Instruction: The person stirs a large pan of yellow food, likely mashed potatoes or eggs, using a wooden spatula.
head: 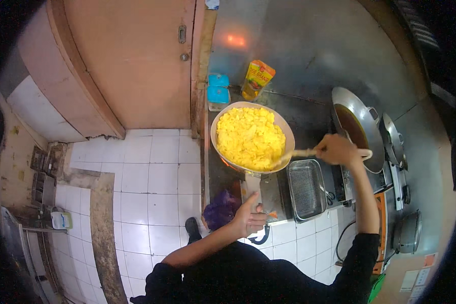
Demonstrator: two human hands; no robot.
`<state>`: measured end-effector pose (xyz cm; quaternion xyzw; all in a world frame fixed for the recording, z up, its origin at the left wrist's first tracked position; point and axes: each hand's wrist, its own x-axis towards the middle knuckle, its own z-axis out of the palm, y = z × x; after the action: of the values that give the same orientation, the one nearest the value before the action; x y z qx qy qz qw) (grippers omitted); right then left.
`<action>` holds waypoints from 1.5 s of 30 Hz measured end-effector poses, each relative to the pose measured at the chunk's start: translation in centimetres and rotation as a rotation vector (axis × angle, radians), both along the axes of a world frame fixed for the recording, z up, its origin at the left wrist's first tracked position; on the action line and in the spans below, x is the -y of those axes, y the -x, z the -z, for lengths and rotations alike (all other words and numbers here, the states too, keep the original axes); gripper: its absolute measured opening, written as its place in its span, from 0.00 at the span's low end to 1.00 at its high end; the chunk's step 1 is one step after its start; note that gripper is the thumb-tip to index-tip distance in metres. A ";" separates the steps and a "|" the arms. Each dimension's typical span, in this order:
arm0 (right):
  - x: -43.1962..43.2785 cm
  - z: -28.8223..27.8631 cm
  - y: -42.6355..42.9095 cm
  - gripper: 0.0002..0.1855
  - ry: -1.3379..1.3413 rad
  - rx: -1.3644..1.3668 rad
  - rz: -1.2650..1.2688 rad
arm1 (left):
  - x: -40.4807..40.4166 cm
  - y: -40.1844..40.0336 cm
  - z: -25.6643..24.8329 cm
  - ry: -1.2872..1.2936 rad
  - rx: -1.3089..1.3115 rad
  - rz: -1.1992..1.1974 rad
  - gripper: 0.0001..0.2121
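Note:
A light-coloured frying pan full of yellow scrambled eggs sits over a burner, whose orange glow shows under the rim. My left hand grips the pan's pale handle, which points towards me. To the right of the pan, my right hand is closed around a light-coloured cooking utensil. Its far end rests in the eggs at the pan's lower right edge, slightly blurred, so its exact shape cannot be told.
A wire basket in a metal tray lies right of the pan. Beyond stands a large wok with brown liquid. An oil pouch and blue-lidded containers stand behind the pan. A purple bag lies near my left hand.

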<state>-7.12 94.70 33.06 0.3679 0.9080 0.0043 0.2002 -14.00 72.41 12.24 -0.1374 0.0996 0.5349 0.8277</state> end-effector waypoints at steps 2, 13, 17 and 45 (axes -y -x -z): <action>-0.1 3.8 -1.8 0.11 0.010 0.018 -0.033 | -0.5 -0.5 -0.2 -0.023 -0.004 0.037 0.23; 6.5 13.5 2.0 0.12 0.096 -0.543 0.189 | -1.6 -3.2 1.9 0.121 -0.187 -0.075 0.24; 0.3 16.1 -0.8 0.14 0.477 -0.805 0.273 | -1.7 -3.8 2.8 0.097 -0.155 -0.074 0.25; 5.3 7.8 -0.5 0.19 -0.145 -0.176 -0.063 | -2.0 -3.3 3.3 0.135 -0.154 -0.072 0.25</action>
<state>-6.63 89.40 25.29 0.3516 0.9305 0.0437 0.0925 -10.73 74.38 8.89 -0.1548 0.1938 0.5653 0.7867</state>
